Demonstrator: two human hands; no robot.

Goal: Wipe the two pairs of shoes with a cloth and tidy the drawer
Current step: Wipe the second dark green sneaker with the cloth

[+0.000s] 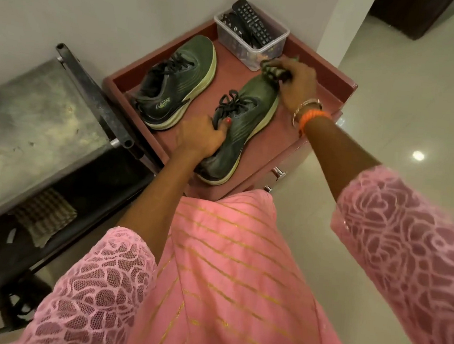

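Near shoe [241,128] being wiped at the toe.
Left hand [200,138] grips it; right hand [295,81] fingers closed on cloth [271,72]; second pair unseen.

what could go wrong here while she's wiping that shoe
1. The right hand works the cloth at the shoe's toe right beside the clear plastic box; a wide stroke could knock it, and the remote sticking out of it might tip.
2. The left hand steadies the near shoe only around the collar, so hard rubbing could make it slide toward the tray edge.
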